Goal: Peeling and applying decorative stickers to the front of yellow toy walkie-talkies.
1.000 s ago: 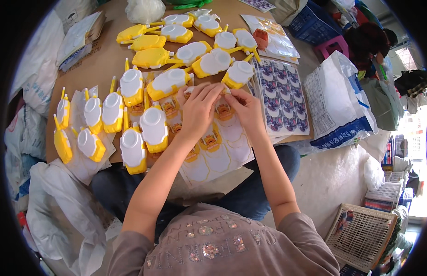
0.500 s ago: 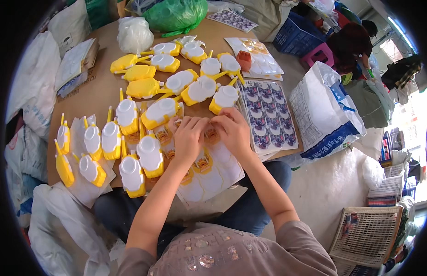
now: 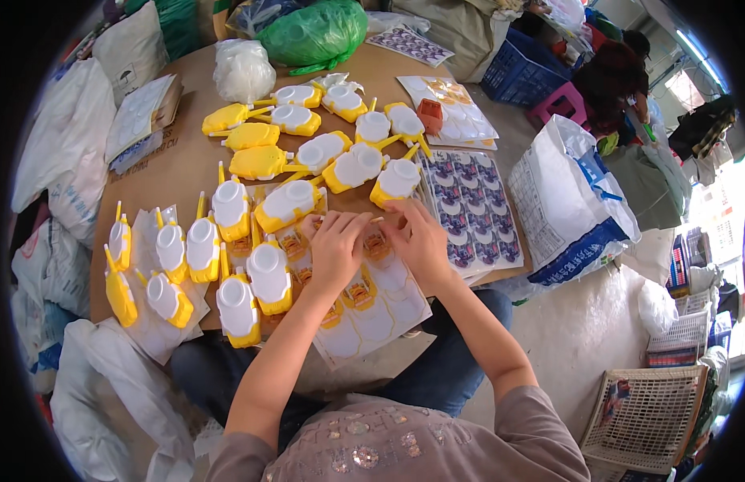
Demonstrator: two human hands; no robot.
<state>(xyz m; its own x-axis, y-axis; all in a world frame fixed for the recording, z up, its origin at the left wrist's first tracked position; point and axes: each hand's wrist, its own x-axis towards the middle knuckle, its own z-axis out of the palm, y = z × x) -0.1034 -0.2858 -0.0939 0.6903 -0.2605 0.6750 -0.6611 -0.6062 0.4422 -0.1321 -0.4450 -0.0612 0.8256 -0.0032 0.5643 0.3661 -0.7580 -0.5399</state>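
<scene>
Cardboard tabletop (image 3: 183, 165): both hands' (image 3: 336, 245) (image 3: 420, 241) fingertips pinch sticker sheet (image 3: 372, 301).

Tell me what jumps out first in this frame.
A crowd of yellow-and-white plastic toys spreads across the brown table, from its far side down to its left edge. At the near edge, the left hand and right hand meet over a sticker sheet. A green bag sits at the far end.
</scene>
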